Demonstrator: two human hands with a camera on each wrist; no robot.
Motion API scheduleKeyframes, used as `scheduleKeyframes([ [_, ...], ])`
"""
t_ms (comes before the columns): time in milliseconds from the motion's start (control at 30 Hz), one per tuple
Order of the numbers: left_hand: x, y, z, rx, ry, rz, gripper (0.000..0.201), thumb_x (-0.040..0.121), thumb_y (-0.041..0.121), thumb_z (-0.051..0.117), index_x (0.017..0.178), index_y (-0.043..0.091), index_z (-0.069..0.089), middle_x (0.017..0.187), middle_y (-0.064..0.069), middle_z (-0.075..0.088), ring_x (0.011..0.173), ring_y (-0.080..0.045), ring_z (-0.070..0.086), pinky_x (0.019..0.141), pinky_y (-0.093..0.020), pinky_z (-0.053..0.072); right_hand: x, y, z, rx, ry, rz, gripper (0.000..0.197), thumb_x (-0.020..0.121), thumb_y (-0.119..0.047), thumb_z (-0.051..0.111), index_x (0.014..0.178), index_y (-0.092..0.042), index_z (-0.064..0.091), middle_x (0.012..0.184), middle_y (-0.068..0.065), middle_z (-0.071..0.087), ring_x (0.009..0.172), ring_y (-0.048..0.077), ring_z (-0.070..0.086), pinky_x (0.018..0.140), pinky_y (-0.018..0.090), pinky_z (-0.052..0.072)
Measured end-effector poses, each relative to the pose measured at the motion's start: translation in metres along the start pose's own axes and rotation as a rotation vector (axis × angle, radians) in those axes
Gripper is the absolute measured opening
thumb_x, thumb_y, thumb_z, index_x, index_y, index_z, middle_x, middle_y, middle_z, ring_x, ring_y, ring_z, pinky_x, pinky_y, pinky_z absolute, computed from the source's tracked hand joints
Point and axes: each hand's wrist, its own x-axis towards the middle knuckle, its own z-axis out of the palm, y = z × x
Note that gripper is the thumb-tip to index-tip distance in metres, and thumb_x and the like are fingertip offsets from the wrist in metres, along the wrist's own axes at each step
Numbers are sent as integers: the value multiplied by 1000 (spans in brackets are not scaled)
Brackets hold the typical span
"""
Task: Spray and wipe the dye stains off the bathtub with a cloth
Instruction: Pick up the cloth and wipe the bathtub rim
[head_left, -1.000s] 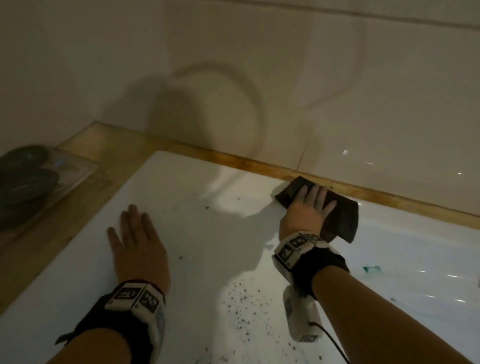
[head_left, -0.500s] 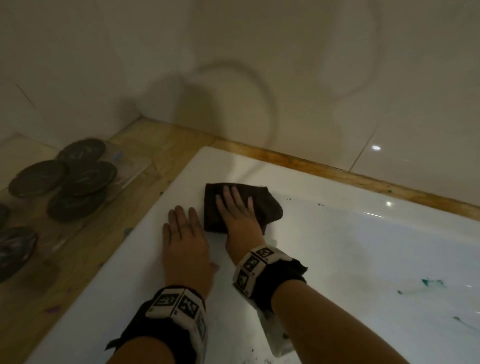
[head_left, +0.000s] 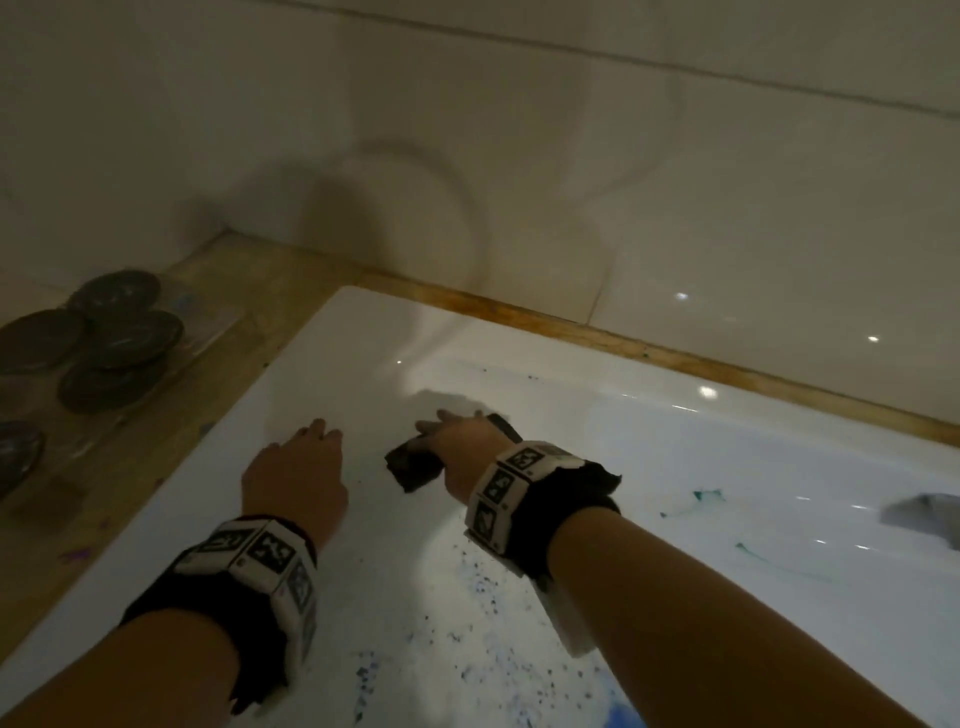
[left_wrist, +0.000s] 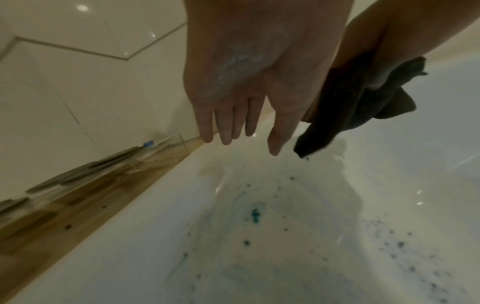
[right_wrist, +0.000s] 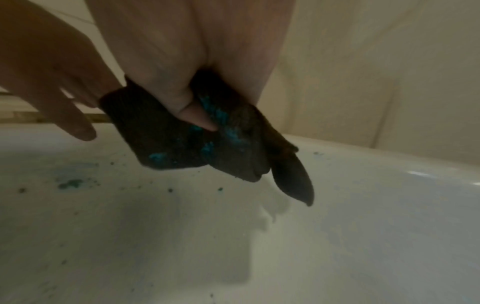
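Observation:
My right hand (head_left: 457, 436) grips a dark cloth (head_left: 413, 465) bunched between thumb and fingers, lifted just above the white bathtub (head_left: 363, 353). In the right wrist view the cloth (right_wrist: 182, 139) shows blue-green dye smears and hangs clear of the tub surface. My left hand (head_left: 298, 467) is flat, fingers straight, over the tub's left rim; in the left wrist view the left hand (left_wrist: 239, 98) hovers above the surface with whitish residue on the palm. Teal dye stains (head_left: 709, 496) mark the tub floor on the right. Dark specks (head_left: 483, 597) dot the tub surface below my wrists, and a teal blot (left_wrist: 255, 215) lies among them.
A wooden ledge (head_left: 156, 431) borders the tub on the left and along the back. Several dark round discs (head_left: 119, 343) lie on a clear tray on that ledge. Glossy cream wall tiles (head_left: 571, 182) rise behind. A grey object (head_left: 924, 514) sits at the right edge in the tub.
The right hand was pressing the cloth flat on the tub rim; now it has gathered the cloth into a grip and lifted it off the surface. The left hand has risen slightly.

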Motion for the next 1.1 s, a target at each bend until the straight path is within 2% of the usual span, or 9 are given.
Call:
scheduleKeyframes([
  [133,-44,29,-24,-88,102,63,51,100,24,33,148,22,16,155,5,17,140,-11,25,111,-22,20,-83,18,0,190,-23,138,53,96,-22,44,146,-26,27,157,-2,4,145,21,-4,114,53,-3],
  [233,-81,63,-43,-150,191,110,48,98,20,37,145,23,29,148,3,36,132,-13,38,105,-22,29,-143,30,14,213,12,245,49,96,-20,42,144,-25,32,156,5,12,142,31,13,114,48,18],
  [333,-124,103,-57,-184,215,181,47,96,18,41,142,24,36,140,4,46,126,-15,46,101,-24,35,-203,39,33,312,32,333,46,95,-23,44,140,-29,40,155,2,18,140,29,24,113,47,24],
  [467,-181,159,-67,-195,228,288,46,97,19,39,143,26,33,138,5,49,122,-13,49,97,-22,37,-284,54,55,361,30,458,35,88,-39,57,123,-37,59,142,3,44,123,30,48,104,46,38],
  [600,-231,211,-83,-164,220,352,45,97,17,39,141,25,38,135,3,52,119,-13,52,96,-22,39,-362,78,75,414,49,628,62,70,-64,64,118,-25,61,120,4,59,108,34,56,95,54,41],
  [700,-261,257,-97,-119,262,385,43,95,16,42,137,21,44,135,0,53,122,-17,51,100,-25,38,-414,111,97,374,91,651,54,76,-63,59,113,-24,62,113,2,62,100,30,60,89,50,46],
  [767,-280,294,-102,-90,296,396,46,96,18,40,142,23,36,141,2,46,127,-15,46,103,-24,34,-446,136,109,387,129,687,51,72,-66,60,107,-30,62,109,-1,63,97,31,60,85,53,46],
  [933,-316,406,-94,-110,273,352,48,98,19,35,144,27,29,143,4,43,126,-12,45,102,-23,35,-530,209,140,536,118,647,57,76,-57,64,120,-22,60,122,5,58,111,29,55,95,40,43],
  [1100,-344,503,-80,-157,212,347,48,97,21,37,143,28,30,138,3,46,123,-13,47,100,-23,37,-598,283,176,573,73,676,59,77,-57,63,123,-21,58,127,5,55,114,26,53,99,38,42],
])
